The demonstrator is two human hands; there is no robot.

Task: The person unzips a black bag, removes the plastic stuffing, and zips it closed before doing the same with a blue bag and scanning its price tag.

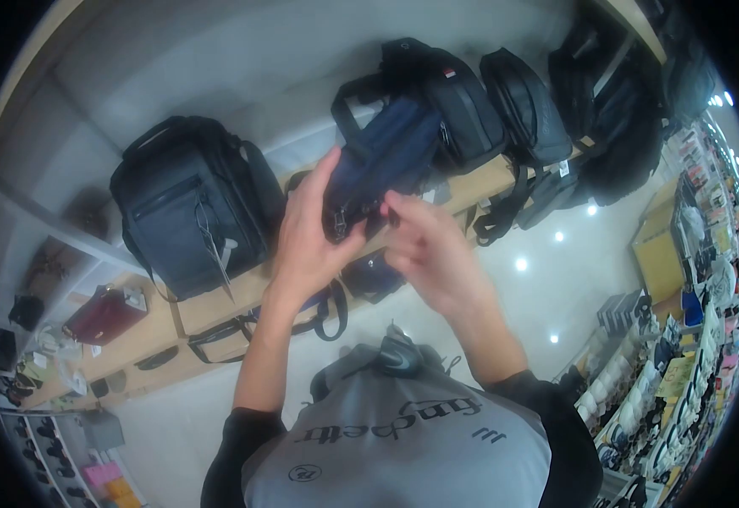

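A dark navy bag (391, 151) stands tilted at the shelf's front, with a metal buckle or clip near its lower left corner. My left hand (308, 241) grips its left end, fingers along the side and thumb underneath. At the bag's lower edge my right hand (424, 245) is closed in a pinch, slightly blurred. Whatever lies between its fingertips is too small to make out; a zip pull or strap end cannot be told apart. Directly behind the navy bag is a black backpack (463, 106), partly covered by it.
A large black backpack (196, 207) with a hanging tag stands left on the wooden shelf (488, 179). Right of the hands is a slim black bag (526, 106). A dark red bag (107, 315) sits far left. Shoe racks (666, 398) fill the lower right, beyond the shiny floor (547, 271).
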